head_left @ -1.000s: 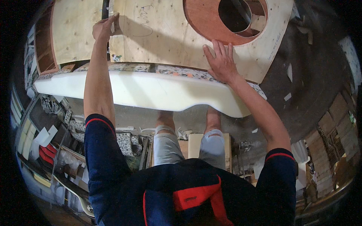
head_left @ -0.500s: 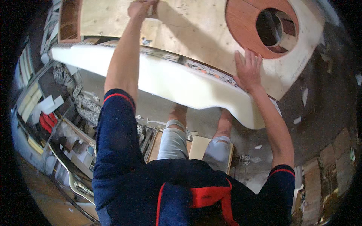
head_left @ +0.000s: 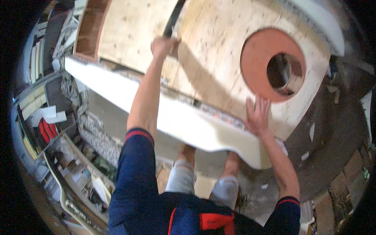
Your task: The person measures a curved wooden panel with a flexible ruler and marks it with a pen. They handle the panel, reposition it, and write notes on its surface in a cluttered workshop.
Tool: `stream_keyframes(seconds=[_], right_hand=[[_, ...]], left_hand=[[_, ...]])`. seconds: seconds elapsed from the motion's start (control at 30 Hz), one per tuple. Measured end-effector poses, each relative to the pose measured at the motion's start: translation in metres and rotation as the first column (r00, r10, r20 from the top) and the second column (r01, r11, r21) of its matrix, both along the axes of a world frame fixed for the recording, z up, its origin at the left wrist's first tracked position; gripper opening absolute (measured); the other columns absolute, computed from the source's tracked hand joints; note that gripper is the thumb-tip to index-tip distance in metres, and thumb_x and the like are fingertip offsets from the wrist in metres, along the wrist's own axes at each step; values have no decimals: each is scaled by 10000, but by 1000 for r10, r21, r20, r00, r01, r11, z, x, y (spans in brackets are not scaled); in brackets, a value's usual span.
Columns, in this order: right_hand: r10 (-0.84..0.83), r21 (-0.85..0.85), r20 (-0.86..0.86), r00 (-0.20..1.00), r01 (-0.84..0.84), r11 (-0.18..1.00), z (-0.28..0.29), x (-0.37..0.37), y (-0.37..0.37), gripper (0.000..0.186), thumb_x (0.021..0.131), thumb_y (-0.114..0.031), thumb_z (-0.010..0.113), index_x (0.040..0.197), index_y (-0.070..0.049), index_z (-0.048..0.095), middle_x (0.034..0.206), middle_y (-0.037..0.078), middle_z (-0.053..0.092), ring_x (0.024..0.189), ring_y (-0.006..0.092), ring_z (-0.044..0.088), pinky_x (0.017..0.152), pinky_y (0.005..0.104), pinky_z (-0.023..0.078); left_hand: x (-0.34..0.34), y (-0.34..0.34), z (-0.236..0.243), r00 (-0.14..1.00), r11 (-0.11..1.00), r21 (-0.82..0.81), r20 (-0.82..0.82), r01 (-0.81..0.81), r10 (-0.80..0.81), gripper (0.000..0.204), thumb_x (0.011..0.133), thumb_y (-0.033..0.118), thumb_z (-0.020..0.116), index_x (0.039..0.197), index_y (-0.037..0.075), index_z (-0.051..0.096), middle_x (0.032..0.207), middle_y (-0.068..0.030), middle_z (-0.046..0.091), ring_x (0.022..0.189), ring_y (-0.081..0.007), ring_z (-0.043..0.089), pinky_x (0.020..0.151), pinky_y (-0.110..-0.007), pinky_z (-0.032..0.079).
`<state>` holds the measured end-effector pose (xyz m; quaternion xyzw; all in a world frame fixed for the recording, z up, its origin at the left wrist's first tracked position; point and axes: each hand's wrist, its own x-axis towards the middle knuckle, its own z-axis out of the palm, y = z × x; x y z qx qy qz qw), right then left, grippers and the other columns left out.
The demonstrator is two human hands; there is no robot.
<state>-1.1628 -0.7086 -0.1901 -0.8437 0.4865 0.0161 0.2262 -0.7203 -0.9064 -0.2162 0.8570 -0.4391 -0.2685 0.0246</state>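
A large plywood panel (head_left: 211,51) lies before me, with a red-brown disc (head_left: 254,58) set in it around an off-centre round hole. A dark narrow strip or gap (head_left: 174,19) runs down the panel to my left hand (head_left: 162,47). That hand is closed at the strip's lower end; what its fingers grip is hidden. My right hand (head_left: 258,115) rests open on the plywood just below the disc, fingers spread. Along the panel's near side, a white foam slab (head_left: 184,121) with a wavy edge hangs over my knees.
An open reddish-brown wooden compartment (head_left: 91,33) is at the panel's left end. Left of me, a cluttered rack (head_left: 72,147) holds scraps, white sheets (head_left: 50,115) and a red padded piece (head_left: 47,131). Speckled foam pieces (head_left: 100,135) lie beside it. Flat brown boards (head_left: 346,176) lie at right.
Panel, foam slab and both hands sit lower in view, and the panel appears more tilted. More of its far side and the dark strip now show. My right hand stays beside the disc.
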Motion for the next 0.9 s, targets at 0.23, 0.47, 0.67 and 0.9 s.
stream_keyframes(seconds=[0.23, 0.47, 0.67, 0.9], right_hand=[[-8, 88, 5, 1000, 8, 996, 8, 0, -3, 922, 591, -209, 818, 1397, -38, 406, 1408, 325, 326, 1330, 468, 332, 1084, 721, 173], [9, 60, 32, 999, -11, 998, 5, -4, -2, 934, 581, -245, 824, 1379, -19, 395, 1386, 336, 331, 1298, 484, 342, 1059, 721, 204], [2, 63, 43, 999, -5, 998, 3, -5, -2, 941, 580, -242, 822, 1387, -30, 386, 1400, 344, 316, 1296, 479, 344, 1058, 727, 196], [-4, 48, 49, 999, 2, 999, -1, -8, 3, 935, 592, -246, 819, 1401, -49, 394, 1410, 325, 326, 1328, 468, 329, 1079, 737, 138]], left_hand=[[-8, 0, 11, 992, 990, -72, -42, -120, 117, 531, 612, 518, 856, 852, 51, 771, 843, -132, 737, 828, -265, 710, 783, -369, 543], [1, 2, -3, 996, 989, -129, -47, -75, 69, 559, 618, 526, 870, 867, 37, 764, 725, -82, 696, 636, -185, 663, 586, -325, 540], [4, 1, -8, 987, 984, -128, -110, -128, 114, 509, 645, 467, 881, 861, 21, 764, 649, -62, 664, 535, -139, 615, 520, -300, 528], [-1, 4, 2, 981, 982, -139, -165, -129, 106, 502, 638, 459, 879, 847, 18, 765, 675, -76, 677, 590, -158, 636, 565, -300, 516]])
